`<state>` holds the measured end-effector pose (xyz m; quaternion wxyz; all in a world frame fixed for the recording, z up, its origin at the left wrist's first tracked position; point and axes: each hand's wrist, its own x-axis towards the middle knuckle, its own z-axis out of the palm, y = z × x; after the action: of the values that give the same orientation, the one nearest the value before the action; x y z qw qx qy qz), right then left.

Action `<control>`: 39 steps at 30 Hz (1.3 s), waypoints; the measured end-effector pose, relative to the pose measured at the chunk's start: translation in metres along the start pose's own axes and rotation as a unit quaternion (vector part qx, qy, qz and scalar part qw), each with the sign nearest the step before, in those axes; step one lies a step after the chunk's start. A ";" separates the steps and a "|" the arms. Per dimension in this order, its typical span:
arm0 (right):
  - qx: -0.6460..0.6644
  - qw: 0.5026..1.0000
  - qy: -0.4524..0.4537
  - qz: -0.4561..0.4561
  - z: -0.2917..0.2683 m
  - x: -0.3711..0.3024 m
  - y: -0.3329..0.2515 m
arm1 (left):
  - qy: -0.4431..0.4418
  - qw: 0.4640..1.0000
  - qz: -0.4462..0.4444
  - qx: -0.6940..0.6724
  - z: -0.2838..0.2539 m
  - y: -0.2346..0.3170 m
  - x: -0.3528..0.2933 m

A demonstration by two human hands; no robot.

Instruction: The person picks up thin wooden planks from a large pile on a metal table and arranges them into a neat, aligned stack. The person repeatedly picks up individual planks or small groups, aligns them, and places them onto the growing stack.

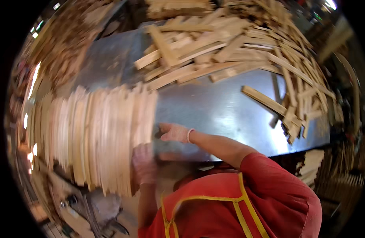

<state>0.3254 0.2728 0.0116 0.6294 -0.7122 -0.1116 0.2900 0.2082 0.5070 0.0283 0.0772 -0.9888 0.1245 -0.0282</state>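
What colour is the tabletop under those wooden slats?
Silvery grey, bare shiny metal: the tabletop shows best in the head view, between the neat row of slats and the loose pile.

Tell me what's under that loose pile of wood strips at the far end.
The loose pile of wood strips lies on the grey metal tabletop, which shows bare around it. Whatever sits beneath the heap's middle is covered.

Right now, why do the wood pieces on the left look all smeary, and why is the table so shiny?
In the head view, the stack of wood slats and the left hand are streaked by motion blur; the right hand is sharper. The metal table shows pale glare from overhead lights. The loose slat pile bends near the rim: that is fisheye distortion, and the corners are black.
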 end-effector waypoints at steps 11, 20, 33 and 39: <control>-0.557 0.696 0.235 0.388 -0.373 -0.312 0.058 | -0.028 1.000 -0.004 0.002 -0.031 0.080 0.051; -0.396 0.857 0.266 0.197 -0.302 -0.222 -0.122 | -0.178 0.824 0.067 -0.534 -0.088 0.312 0.129; -0.559 0.549 0.524 0.334 -0.555 -0.361 0.101 | -0.285 0.654 -0.236 -0.660 -0.043 0.233 0.107; -0.413 0.691 0.535 0.255 -0.453 -0.316 0.091 | -0.265 0.642 -0.262 -0.670 -0.030 0.190 0.054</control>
<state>0.3023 -0.2859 0.0276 0.1270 -0.9358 0.3222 -0.0662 0.2121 0.3070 0.0293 -0.5875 -0.7265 -0.1812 0.3070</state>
